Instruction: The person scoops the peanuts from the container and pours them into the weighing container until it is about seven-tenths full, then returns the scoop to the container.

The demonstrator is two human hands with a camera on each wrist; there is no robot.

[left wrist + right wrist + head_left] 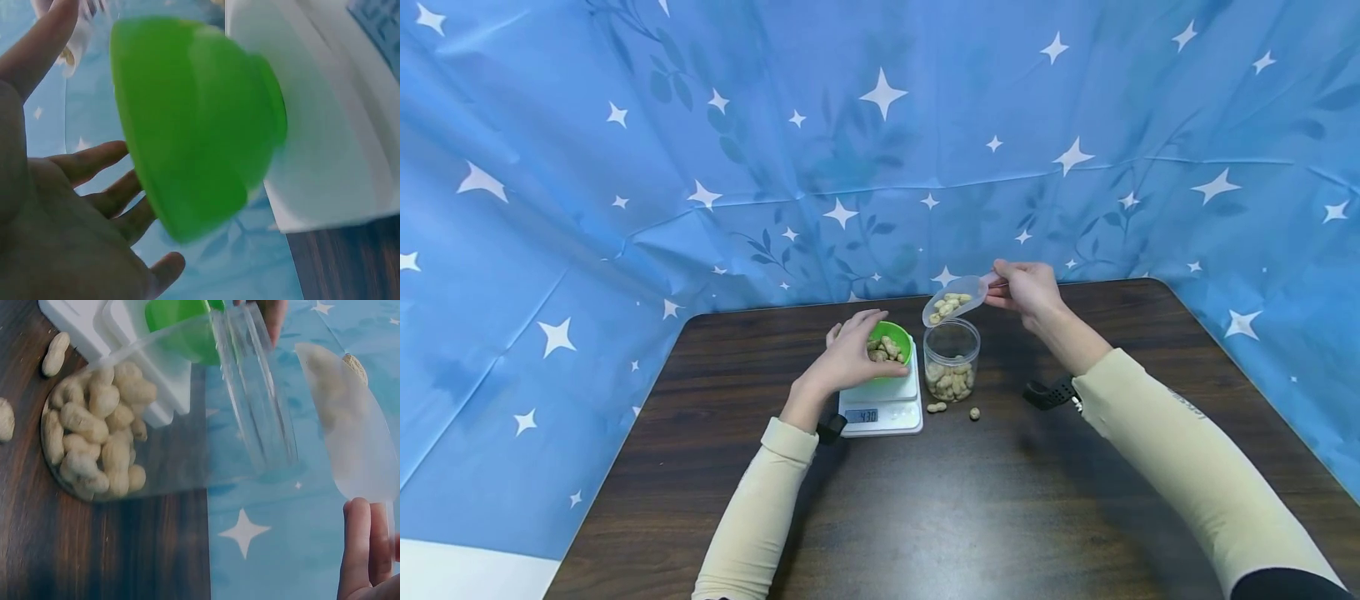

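A translucent scoop point(955, 300) holding several peanuts is tilted above the jar, its handle gripped by the right hand point(1026, 290). Under it stands a clear jar point(951, 362), unlidded and partly filled with peanuts in their shells. My left hand point(850, 348) arches around the green bowl point(898, 335), fingers spread and fingertips right at the rim. The left wrist view shows the bowl point(194, 125) from the side, its base on the white kitchen scale point(880, 417). Peanuts lie inside the bowl; part of it is hidden behind the left hand in the head view.
Two loose peanuts lie before the jar: one peanut point(937, 407) beside the scale and another peanut point(974, 413) to its right. The dark wooden table point(925, 517) meets a blue star-patterned cloth point(880, 167) at its back edge.
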